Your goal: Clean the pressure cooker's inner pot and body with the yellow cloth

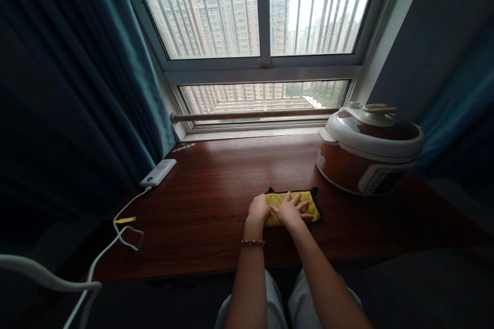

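A folded yellow cloth (315, 211) with dark edging lies flat on the brown wooden table, in front of me. My right hand (290, 211) rests on top of it with the fingers spread. At the cloth's left edge my left hand (258, 207) is closed, its fingers curled against the fabric. The fingertips of that hand are hidden from view. A beaded bracelet (252, 242) circles my left wrist. The two hands are side by side, nearly touching.
An orange and white electric cooker (370, 149) stands at the right of the table (200, 200). On the left lies a white power bank (158, 172) with a white cable (101, 257) and a yellow tag (125, 220). A barred window is behind, beside a blue curtain (116, 61).
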Demonstrator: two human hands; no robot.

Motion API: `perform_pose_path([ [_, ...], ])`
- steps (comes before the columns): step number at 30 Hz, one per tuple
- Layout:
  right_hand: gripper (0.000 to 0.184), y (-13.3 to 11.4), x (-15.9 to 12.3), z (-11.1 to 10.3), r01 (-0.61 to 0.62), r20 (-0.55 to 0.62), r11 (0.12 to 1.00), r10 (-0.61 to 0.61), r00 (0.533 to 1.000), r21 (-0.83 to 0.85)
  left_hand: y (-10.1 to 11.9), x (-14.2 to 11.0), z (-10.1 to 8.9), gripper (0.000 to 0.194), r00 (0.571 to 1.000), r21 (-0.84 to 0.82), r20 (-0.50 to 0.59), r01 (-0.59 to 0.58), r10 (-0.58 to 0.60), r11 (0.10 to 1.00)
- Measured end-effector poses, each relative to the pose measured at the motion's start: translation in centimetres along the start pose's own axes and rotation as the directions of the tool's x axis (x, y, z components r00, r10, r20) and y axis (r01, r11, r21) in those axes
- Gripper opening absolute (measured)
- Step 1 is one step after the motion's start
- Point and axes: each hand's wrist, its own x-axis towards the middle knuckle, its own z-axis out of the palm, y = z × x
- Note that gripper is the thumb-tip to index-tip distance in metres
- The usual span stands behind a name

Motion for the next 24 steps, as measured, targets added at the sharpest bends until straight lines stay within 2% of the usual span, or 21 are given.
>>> perform_pose_path([
  [4, 0.105, 0.9, 1.4, 1.1, 0.015, 0.041, 0.989, -0.01, 0.999, -0.146, -0.3, 0.3, -0.1, 0.011, 0.998, -0.009, 0.008, -0.069, 0.069, 0.998],
  [8, 0.108, 2.6, 2.5, 0.2, 0.048, 0.023, 0.983, -0.045, 0.999, -0.177, 0.0, -0.1, -0.2, 0.013, 0.993, -0.027, 0.039, -0.112, 0.113, 0.993],
  [12, 0.105, 5.6, 2.0, -1.0, 0.036, -0.051, 0.97, -0.05, 0.997, -0.24, 1.1, -1.3, 0.7, 0.019, 0.968, -0.049, 0.157, -0.19, 0.195, 0.981],
  [16, 0.102, 10.9, 0.7, -2.4, -0.037, -0.19, 0.971, -0.009, 0.982, -0.237, 3.3, -3.3, 2.5, 0.014, 0.89, -0.119, 0.271, -0.348, 0.367, 0.93],
  [20, 0.102, 17.4, 1.1, -5.6, -0.157, -0.26, 0.963, 0.098, 0.961, -0.217, 5.1, -4.8, 4.4, 0.016, 0.796, -0.214, 0.306, -0.476, 0.521, 0.853],
  [22, 0.1, 20.5, 2.2, -7.7, -0.204, -0.285, 0.957, 0.14, 0.948, -0.208, 5.4, -5.0, 5.0, 0.013, 0.787, -0.221, 0.267, -0.511, 0.556, 0.831],
  [24, 0.096, 23.4, 3.6, -9.7, -0.223, -0.296, 0.951, 0.154, 0.943, -0.216, 5.3, -4.9, 5.1, 0.009, 0.798, -0.202, 0.209, -0.531, 0.566, 0.823],
])
